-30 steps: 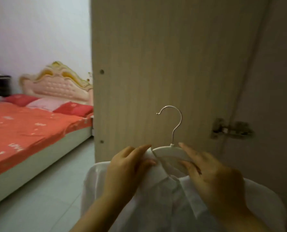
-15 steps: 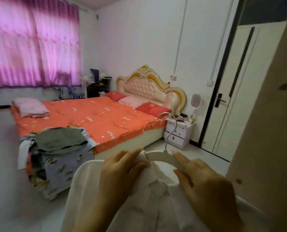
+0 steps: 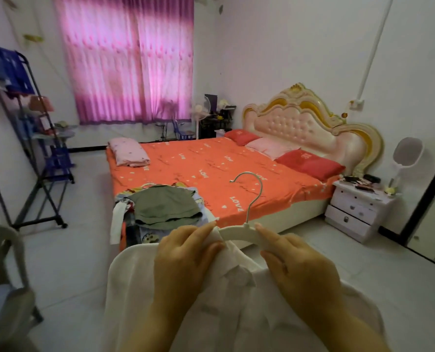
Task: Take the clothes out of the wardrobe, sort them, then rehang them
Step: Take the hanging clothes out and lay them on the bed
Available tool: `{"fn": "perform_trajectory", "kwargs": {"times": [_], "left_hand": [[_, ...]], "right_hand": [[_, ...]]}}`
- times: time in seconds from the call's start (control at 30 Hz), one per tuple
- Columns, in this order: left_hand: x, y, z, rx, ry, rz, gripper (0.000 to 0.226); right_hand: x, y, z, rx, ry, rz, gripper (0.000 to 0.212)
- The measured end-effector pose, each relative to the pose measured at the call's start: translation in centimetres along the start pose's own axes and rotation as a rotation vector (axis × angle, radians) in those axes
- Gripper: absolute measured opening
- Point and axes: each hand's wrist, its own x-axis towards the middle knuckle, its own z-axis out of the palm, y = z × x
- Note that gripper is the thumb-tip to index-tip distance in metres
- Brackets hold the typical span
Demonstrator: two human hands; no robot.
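- Currently my left hand point(image 3: 186, 260) pinches the white collared shirt point(image 3: 135, 288), just before the orange-sheeted bed point(image 3: 211, 161).
- My right hand point(image 3: 300, 265) grips the white plastic hanger point(image 3: 238, 233).

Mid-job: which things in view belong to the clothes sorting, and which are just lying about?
In the job:
white shirt, pinched by the left hand
white hanger, gripped by the right hand
clothes pile on the bed's near corner

Lying about:
folded pink blanket
nightstand
metal rack
grey chair
standing fan
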Motion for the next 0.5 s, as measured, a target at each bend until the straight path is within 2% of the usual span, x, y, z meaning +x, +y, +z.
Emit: {"fn": "perform_trajectory", "kwargs": {"times": [0.3,0.43,0.5], "left_hand": [[3.0,-11.4,6.3,0.157,-0.038,-0.110,0.038],[5.9,-16.2,10.4,0.214,-0.038,-0.142,0.039],[7.8,-18.5,12.4,0.241,-0.036,-0.153,0.043]], "right_hand": [[7.9,4.8,13.7,0.069,-0.113,-0.062,0.048],[12.4,8.4,19.8,0.194,-0.185,-0.047,0.064],[15.2,10.1,22.4,0.261,-0.220,-0.044,0.064]]}}
